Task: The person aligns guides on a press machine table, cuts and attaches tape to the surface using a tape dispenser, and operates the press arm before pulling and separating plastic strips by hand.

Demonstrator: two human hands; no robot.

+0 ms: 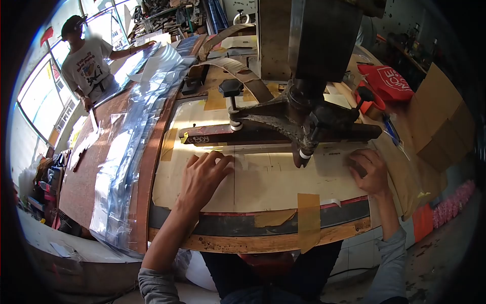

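A thin clear plastic sheet (pixel 283 177), hard to make out, lies on the pale board (pixel 187 200) beneath the press. At its left side rests my left hand (pixel 203 175), fingers bent and spread, tips down by the sheet's edge. My right hand (pixel 369 169) curls its thumb and fingers around the right edge of the sheet. Just beyond both hands, a dark metal bar (pixel 283 136) hangs crosswise from the press head (pixel 304 109). A black knob (pixel 231 88) stands on the bracket's left arm. The fingertips of my right hand are partly hidden.
Long folded clear plastic (pixel 136 137) runs along the brown table at left, where another person (pixel 88 63) stands. A red bag (pixel 387 82), a tape roll (pixel 373 106) and cardboard (pixel 443 119) lie at right. Tan tape (pixel 309 220) crosses the bench's front edge.
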